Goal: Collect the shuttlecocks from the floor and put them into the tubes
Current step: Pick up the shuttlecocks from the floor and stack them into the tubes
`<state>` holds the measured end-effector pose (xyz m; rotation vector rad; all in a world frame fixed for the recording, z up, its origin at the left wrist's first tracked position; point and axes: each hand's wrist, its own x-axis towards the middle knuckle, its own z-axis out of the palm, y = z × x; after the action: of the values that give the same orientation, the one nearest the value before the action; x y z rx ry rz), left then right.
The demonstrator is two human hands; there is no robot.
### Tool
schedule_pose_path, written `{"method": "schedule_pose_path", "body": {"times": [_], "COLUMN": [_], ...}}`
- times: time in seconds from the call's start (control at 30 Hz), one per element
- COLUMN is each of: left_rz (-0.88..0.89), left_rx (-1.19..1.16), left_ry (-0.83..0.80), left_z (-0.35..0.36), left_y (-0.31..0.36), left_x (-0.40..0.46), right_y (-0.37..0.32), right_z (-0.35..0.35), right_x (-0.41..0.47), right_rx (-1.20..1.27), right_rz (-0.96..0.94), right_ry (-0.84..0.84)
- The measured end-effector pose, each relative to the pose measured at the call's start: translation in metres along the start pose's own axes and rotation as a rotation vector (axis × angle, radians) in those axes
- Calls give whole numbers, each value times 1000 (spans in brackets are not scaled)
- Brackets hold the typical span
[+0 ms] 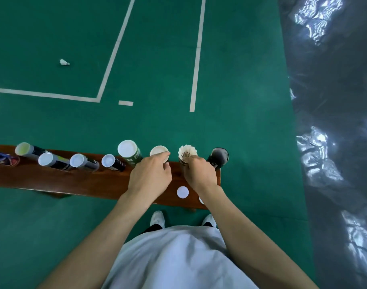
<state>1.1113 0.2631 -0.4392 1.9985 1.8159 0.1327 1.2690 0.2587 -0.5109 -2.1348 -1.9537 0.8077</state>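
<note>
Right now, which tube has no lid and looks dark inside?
The black tube at the right end of the bench, beside the right hand. The other tubes show white lids or feathers.

We are standing at a wooden bench [78, 180], both arms reaching down over it. Our left hand [150, 177] is curling its fingers at the white-capped top of a tube [159, 151]. Just right of it, our right hand [200, 174] is gripping a tube topped with shuttlecock feathers [187, 151]. An open dark tube [218, 157] is standing just right of that hand. Five more tubes are standing in a row to the left of our left hand, the nearest a green capped tube [129, 152]. A loose white lid [182, 192] is lying on the bench between our wrists. One shuttlecock [64, 62] is lying on the green court floor [157, 59] far beyond our left hand.
</note>
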Motion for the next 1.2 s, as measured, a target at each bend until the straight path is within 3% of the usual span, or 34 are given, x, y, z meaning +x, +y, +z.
{"method": "schedule_pose_path", "body": {"times": [0.1,0.37,0.8,1.03,1.2], "left_rz": [-28,-53,-9,20,-92], "left_rx": [-31,-62,-30,39,36], "left_ry": [15,60,58,93,144], "left_z": [-4,-11,-26,-54,-90], "left_y": [-6,-15,-26,-39,-48], "left_x": [-6,-16,-19,-14,-15], "right_y": [-1,3,-7,-28,-70], "right_z": [20,30,15,-36,-78], "right_x": [7,33,38,8,-3], "right_rx": [-58,-155,-251,-302,-42], "right_rz": [71,137,140,-15,-126], "right_ry": [-99,-126,-280,-65,151]}}
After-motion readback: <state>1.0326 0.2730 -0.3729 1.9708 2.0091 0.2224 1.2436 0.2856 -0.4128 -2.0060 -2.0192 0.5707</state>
